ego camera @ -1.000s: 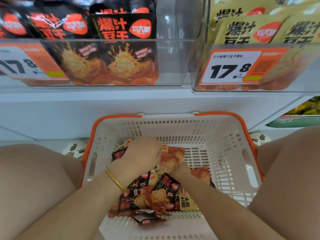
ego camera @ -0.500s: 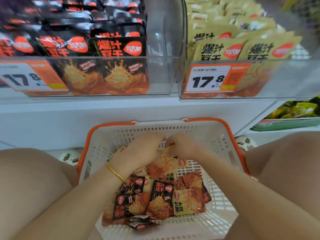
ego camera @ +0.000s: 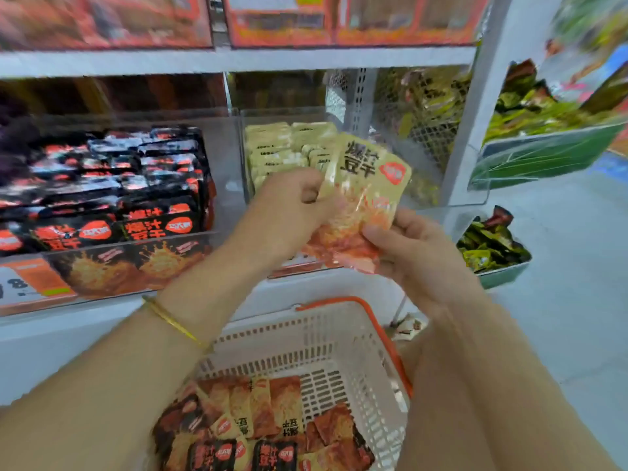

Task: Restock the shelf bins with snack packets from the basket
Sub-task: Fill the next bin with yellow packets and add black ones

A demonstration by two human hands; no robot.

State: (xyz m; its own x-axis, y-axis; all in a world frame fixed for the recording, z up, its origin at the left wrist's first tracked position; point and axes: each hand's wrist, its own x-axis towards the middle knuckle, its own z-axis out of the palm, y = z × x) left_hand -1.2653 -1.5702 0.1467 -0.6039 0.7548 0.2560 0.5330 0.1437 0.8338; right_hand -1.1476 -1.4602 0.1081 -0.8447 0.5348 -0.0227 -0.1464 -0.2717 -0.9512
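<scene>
Inspector: Where is the stock?
Onlooker: A few yellow packets [ego camera: 368, 185] are up out of the basket [ego camera: 380, 329], held before the yellow bin [ego camera: 243, 154] (matching stock, so likely their destination).
Inspector: The grip?
Onlooker: The left hand [ego camera: 289, 207] has fingers curled round their upper edge; the right hand [ego camera: 409, 256] pinches the lower corner, seemingly squaring them.

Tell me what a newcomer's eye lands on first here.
First, the yellow snack packets at centre, gripped by the left hand and right hand before the yellow-packet bin. Next, the black packets massed at left, and the white basket below, holding mixed packets.
</scene>
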